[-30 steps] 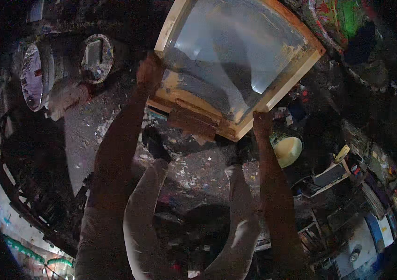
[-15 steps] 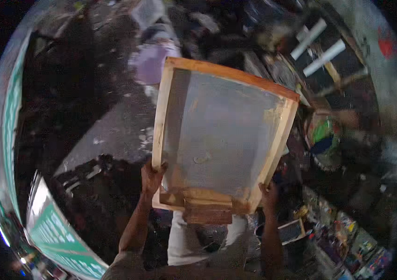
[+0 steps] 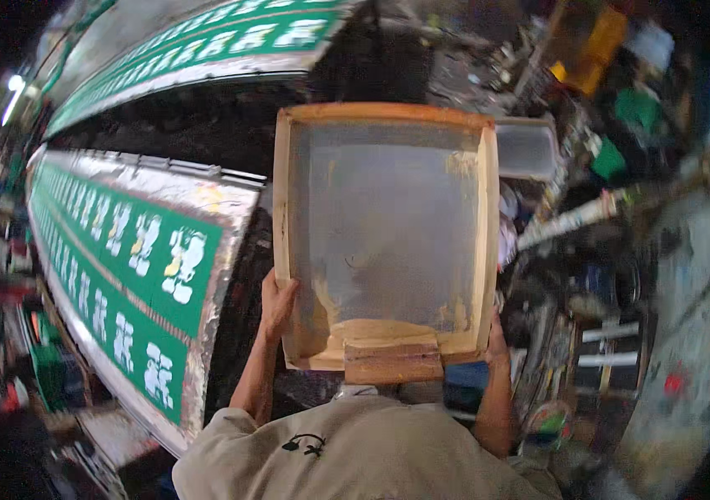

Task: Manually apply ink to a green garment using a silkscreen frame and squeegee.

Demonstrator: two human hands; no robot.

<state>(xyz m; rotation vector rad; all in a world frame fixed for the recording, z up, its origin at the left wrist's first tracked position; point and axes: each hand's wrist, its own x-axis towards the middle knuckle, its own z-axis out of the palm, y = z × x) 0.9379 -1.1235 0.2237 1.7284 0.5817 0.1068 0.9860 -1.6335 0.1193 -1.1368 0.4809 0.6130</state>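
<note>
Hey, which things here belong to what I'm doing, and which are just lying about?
With what you're doing:
wooden-framed screen, held at its sides by your left hand and right hand
wooden block at its near edge
perhaps the green panels with white prints, left

Apparently just lying about:
pale rectangular tray, right of the screen
white strips, lower right

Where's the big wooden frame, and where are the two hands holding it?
Wooden frame [image 3: 384, 112]: head view, on its top bar.
Left hand [image 3: 275, 308]: head view, middle of the hand.
Right hand [image 3: 497, 340]: head view, middle of its visible part.
</note>
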